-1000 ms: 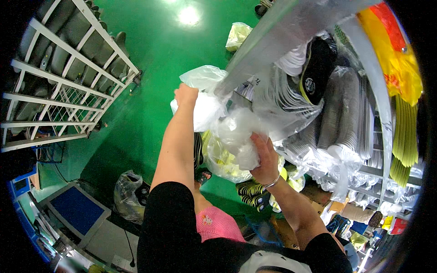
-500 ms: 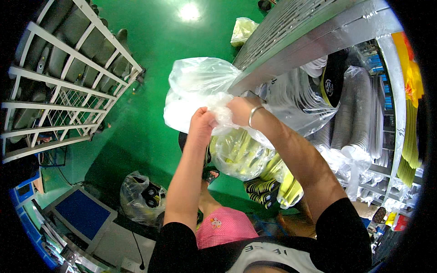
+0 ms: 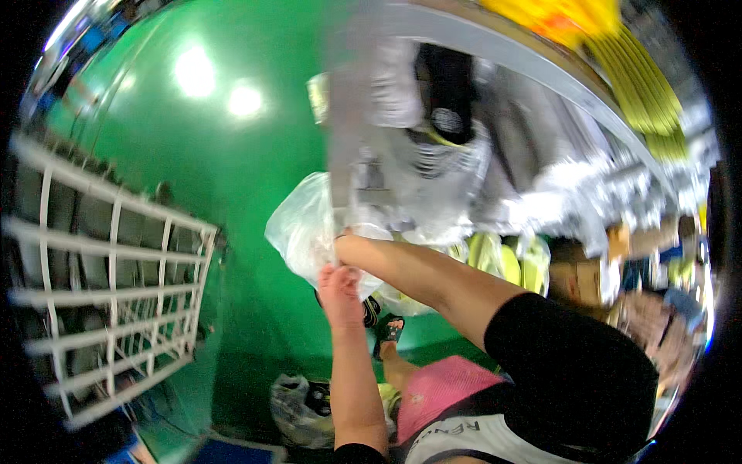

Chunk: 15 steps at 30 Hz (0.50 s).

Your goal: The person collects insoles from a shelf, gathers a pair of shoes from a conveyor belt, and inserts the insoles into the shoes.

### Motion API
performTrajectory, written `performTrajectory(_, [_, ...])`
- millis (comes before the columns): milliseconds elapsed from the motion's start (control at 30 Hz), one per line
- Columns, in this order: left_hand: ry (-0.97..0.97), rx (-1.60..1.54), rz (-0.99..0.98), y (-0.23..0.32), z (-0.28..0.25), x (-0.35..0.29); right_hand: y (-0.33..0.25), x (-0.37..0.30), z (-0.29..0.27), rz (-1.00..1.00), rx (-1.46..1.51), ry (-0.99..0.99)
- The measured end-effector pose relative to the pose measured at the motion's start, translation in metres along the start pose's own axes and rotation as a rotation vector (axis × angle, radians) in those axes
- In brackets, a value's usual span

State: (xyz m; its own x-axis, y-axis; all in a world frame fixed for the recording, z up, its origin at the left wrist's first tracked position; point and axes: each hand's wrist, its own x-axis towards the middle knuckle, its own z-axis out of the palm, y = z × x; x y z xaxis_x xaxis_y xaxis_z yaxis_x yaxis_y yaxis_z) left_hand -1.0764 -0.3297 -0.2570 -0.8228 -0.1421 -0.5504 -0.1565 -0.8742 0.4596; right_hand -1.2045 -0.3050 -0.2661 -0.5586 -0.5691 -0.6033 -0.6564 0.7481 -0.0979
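A clear, whitish plastic bag hangs in front of me beside a grey shelf post. My left hand is closed at the bag's gathered part, fingers curled and slightly smeared. Just above it, my right hand reaches in from the right to the same part of the bag. Its fingers are hidden by the post and blur. Beneath my right forearm, partly covered, are bags with yellow-green pieces inside.
On the right, the metal rack holds plastic-wrapped stacks and a black piece. A white barred rack stands at left on the green floor. Another filled plastic bag sits low, near my left forearm. Cardboard boxes are at right.
The view has swung to the right and is blurred. The shelf post now stands in front of the right hand's fingers. Both hands stay at the plastic bag.
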Motion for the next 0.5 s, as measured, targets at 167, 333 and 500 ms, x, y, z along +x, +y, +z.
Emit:
performTrajectory(167, [0.139, 0.070, -0.161, 0.005, -0.021, 0.033, 0.031, -0.047, -0.010, 0.032, 0.098, 0.092])
performTrajectory(333, [0.108, 0.311, -0.106, -0.005, -0.027, 0.016, 0.057, -0.183, 0.017, 0.038, 0.367, 0.588])
performTrajectory(500, [0.169, 0.676, -0.317, -0.014, -0.092, -0.011, 0.033, -0.332, 0.188, 0.397, 0.686, 0.316])
